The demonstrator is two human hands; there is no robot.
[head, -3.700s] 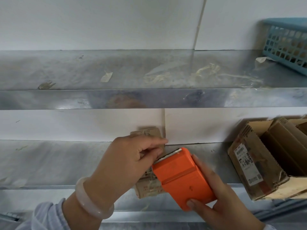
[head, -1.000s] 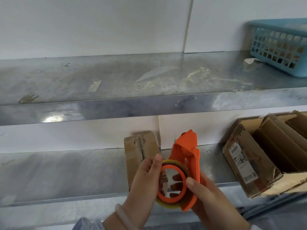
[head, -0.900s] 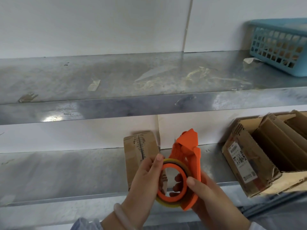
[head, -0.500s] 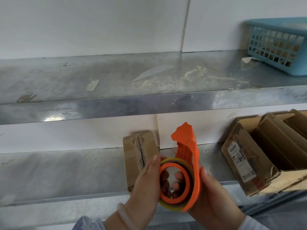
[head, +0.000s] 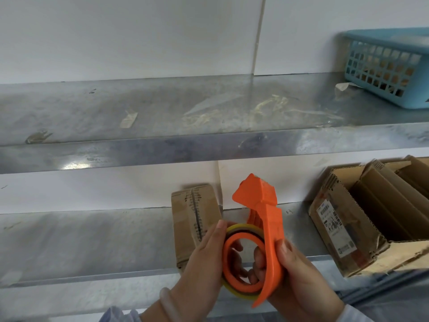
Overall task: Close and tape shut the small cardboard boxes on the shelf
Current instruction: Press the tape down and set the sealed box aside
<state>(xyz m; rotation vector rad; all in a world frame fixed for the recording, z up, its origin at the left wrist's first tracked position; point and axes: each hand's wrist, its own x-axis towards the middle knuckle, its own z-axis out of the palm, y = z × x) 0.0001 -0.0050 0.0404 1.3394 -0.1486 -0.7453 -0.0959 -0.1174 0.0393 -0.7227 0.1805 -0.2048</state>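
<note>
There are 2 hands in view, a left hand (head: pixel 204 259) and a right hand (head: pixel 299 282), with 1 pale bracelet (head: pixel 168 303) on the left wrist. Between them is 1 orange tape dispenser (head: pixel 270 228) carrying 1 roll of tape (head: pixel 234 228). There are 2 metal shelves, an upper shelf (head: pixel 162 108) and a lower shelf (head: pixel 92 240), 1 small closed cardboard box (head: pixel 192 217), 1 larger open carton (head: pixel 343 226) and 1 blue basket (head: pixel 385 66).

Seeing upper shelf (head: pixel 139 154) and lower shelf (head: pixel 81 240) as sheet metal, dull sheen, smudged. Reading tape dispenser (head: pixel 271 226) as orange moulded plastic, smooth, semi-matt; tape roll (head: pixel 234 228) yellowish, glossy. Noting small box (head: pixel 192 219) and open box (head: pixel 348 217) as brown corrugated cardboard, matt, edges fraying; paper label (head: pixel 334 228) on latter. Logging basket (head: pixel 383 66) as blue plastic lattice.
</note>
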